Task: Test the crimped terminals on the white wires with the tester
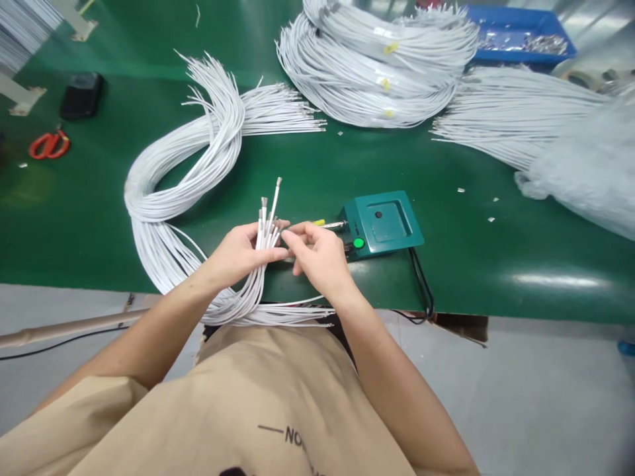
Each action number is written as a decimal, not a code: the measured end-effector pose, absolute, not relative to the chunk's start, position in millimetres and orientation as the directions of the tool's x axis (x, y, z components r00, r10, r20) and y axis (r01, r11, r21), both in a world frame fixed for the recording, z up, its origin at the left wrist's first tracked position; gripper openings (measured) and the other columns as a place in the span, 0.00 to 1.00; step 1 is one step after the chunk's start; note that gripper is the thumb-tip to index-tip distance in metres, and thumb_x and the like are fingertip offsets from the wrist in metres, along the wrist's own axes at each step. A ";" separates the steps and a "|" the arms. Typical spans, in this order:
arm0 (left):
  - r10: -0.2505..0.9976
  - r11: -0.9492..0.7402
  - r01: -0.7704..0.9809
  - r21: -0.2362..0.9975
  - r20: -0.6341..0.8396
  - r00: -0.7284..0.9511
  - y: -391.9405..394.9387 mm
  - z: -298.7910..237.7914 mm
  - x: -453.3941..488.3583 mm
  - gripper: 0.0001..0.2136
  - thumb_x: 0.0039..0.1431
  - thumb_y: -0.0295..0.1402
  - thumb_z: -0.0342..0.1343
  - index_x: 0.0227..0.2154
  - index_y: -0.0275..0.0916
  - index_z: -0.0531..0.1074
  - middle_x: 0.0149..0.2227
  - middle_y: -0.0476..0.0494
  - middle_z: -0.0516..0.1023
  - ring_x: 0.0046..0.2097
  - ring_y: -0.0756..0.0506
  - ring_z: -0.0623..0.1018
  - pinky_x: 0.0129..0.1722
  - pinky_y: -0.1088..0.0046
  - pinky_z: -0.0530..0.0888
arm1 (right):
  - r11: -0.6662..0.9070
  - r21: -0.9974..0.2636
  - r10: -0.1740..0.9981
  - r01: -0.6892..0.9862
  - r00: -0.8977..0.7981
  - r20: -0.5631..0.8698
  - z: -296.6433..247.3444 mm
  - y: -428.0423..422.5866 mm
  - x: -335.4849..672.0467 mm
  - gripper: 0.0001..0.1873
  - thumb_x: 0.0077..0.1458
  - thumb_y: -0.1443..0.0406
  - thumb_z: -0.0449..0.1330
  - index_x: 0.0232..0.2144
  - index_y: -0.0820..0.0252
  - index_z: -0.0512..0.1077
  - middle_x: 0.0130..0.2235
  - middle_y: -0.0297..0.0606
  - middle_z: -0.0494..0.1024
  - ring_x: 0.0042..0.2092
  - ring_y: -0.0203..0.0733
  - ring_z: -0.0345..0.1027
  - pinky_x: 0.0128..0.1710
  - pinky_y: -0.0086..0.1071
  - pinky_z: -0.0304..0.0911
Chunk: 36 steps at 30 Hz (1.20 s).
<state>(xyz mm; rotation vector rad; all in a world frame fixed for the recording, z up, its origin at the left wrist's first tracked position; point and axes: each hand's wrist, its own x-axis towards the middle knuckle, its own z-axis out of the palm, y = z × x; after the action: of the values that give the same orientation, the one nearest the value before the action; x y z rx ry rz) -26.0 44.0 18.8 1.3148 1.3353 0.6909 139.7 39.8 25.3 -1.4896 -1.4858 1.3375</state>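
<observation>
My left hand is closed around a bunch of white cables, thumb across the front. Their tips stand up out of the grip, and one rises higher than the others. Close beside them on the right is my right hand, its fingers bent and its thumb and fingertips drawn together at the bunch. Whatever those fingertips hold, if anything, is hidden. The bunch runs down to a long looped bundle of white cables on the table. Just right of my right hand sits a green box-shaped device with a bright green round spot and a metal shaft.
Coiled white cables with yellow tags lie at the back. A blue tray of small metal parts, plastic-covered cables, red-handled scissors and a black object surround the green table. A black cord hangs over the front edge.
</observation>
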 end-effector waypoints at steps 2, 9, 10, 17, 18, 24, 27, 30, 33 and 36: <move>0.941 0.184 0.342 0.922 -0.265 0.209 42.4 20.8 -24.6 0.26 0.42 0.37 0.67 0.47 0.38 0.74 0.46 0.42 0.78 0.48 0.39 0.75 0.50 0.63 0.68 | -0.234 -0.963 0.958 0.134 -0.137 -0.252 19.5 42.1 134.2 0.13 0.51 0.56 0.60 0.31 0.60 0.72 0.19 0.26 0.70 0.18 0.29 0.61 0.22 0.25 0.57; 0.943 0.294 0.250 0.923 -0.322 0.080 42.0 21.6 -31.0 0.15 0.46 0.39 0.65 0.35 0.36 0.74 0.29 0.48 0.77 0.30 0.49 0.74 0.34 0.74 0.70 | -0.297 -0.906 0.954 -0.300 -0.063 -0.292 9.4 41.3 126.6 0.07 0.47 0.64 0.62 0.27 0.63 0.75 0.23 0.29 0.72 0.23 0.27 0.59 0.27 0.25 0.56; 0.944 0.295 0.221 0.930 -0.319 0.083 42.2 21.2 -31.0 0.14 0.45 0.38 0.65 0.32 0.36 0.73 0.29 0.49 0.76 0.30 0.50 0.73 0.33 0.75 0.69 | -0.312 -0.879 0.949 -0.361 -0.072 -0.308 8.4 40.6 126.2 0.07 0.46 0.64 0.62 0.28 0.63 0.76 0.25 0.30 0.73 0.23 0.27 0.59 0.27 0.25 0.56; 0.944 0.296 0.087 0.951 -0.305 0.123 39.5 22.8 -19.4 0.15 0.42 0.32 0.67 0.25 0.37 0.63 0.26 0.52 0.73 0.27 0.52 0.74 0.28 0.78 0.70 | -0.520 -0.551 0.850 -0.653 -0.331 -0.410 7.4 34.9 122.8 0.05 0.44 0.66 0.62 0.25 0.65 0.74 0.19 0.23 0.59 0.19 0.24 0.46 0.23 0.25 0.48; 0.942 0.302 0.092 0.949 -0.312 0.124 38.6 24.0 -17.6 0.15 0.43 0.32 0.66 0.25 0.37 0.63 0.26 0.52 0.73 0.27 0.52 0.75 0.27 0.78 0.70 | -0.532 -0.539 0.842 -0.653 -0.339 -0.420 8.2 35.1 123.2 0.05 0.44 0.66 0.62 0.24 0.65 0.73 0.18 0.22 0.56 0.19 0.24 0.44 0.22 0.25 0.47; 0.942 0.288 0.113 0.951 -0.303 0.142 33.7 26.6 -12.5 0.14 0.47 0.32 0.63 0.26 0.38 0.60 0.27 0.51 0.74 0.28 0.51 0.77 0.26 0.77 0.71 | -0.516 -0.652 0.855 -0.555 -0.287 -0.432 14.4 42.6 127.1 0.16 0.49 0.54 0.60 0.26 0.63 0.73 0.16 0.22 0.53 0.17 0.25 0.44 0.20 0.26 0.44; 0.955 0.244 0.161 0.956 -0.266 0.133 32.8 23.8 -13.8 0.13 0.48 0.31 0.63 0.26 0.38 0.61 0.26 0.53 0.73 0.25 0.54 0.73 0.27 0.78 0.71 | -0.531 -0.649 0.848 -0.545 -0.337 -0.410 14.2 43.9 127.0 0.15 0.47 0.57 0.64 0.20 0.63 0.70 0.16 0.22 0.52 0.18 0.26 0.48 0.21 0.26 0.46; 0.962 0.217 0.134 0.967 -0.235 0.140 33.2 21.4 -15.3 0.13 0.48 0.31 0.63 0.26 0.38 0.61 0.28 0.52 0.74 0.27 0.53 0.73 0.29 0.78 0.71 | -0.561 -0.555 0.827 -0.614 -0.386 -0.409 11.6 41.6 127.2 0.14 0.46 0.57 0.65 0.23 0.63 0.71 0.17 0.22 0.54 0.20 0.25 0.49 0.23 0.25 0.50; 0.963 0.217 0.076 0.973 -0.226 0.144 34.1 20.5 -15.5 0.13 0.48 0.32 0.63 0.27 0.38 0.61 0.30 0.50 0.75 0.30 0.52 0.75 0.31 0.77 0.72 | -0.577 -0.488 0.813 -0.655 -0.400 -0.424 9.3 38.1 128.4 0.14 0.44 0.57 0.67 0.28 0.63 0.74 0.19 0.22 0.57 0.21 0.24 0.49 0.24 0.24 0.52; 0.963 0.232 0.059 0.971 -0.238 0.123 35.2 20.9 -15.1 0.12 0.48 0.32 0.64 0.29 0.38 0.64 0.30 0.50 0.75 0.30 0.52 0.75 0.32 0.76 0.71 | -0.540 -0.531 0.836 -0.653 -0.341 -0.430 8.9 35.6 129.1 0.13 0.44 0.59 0.67 0.30 0.63 0.75 0.21 0.24 0.62 0.21 0.24 0.48 0.25 0.24 0.53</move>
<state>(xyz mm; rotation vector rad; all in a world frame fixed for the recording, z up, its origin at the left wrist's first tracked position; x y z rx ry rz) -15.1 35.2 20.9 1.1226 1.2486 0.9192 129.1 35.6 8.9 -0.8422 -0.3290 1.9881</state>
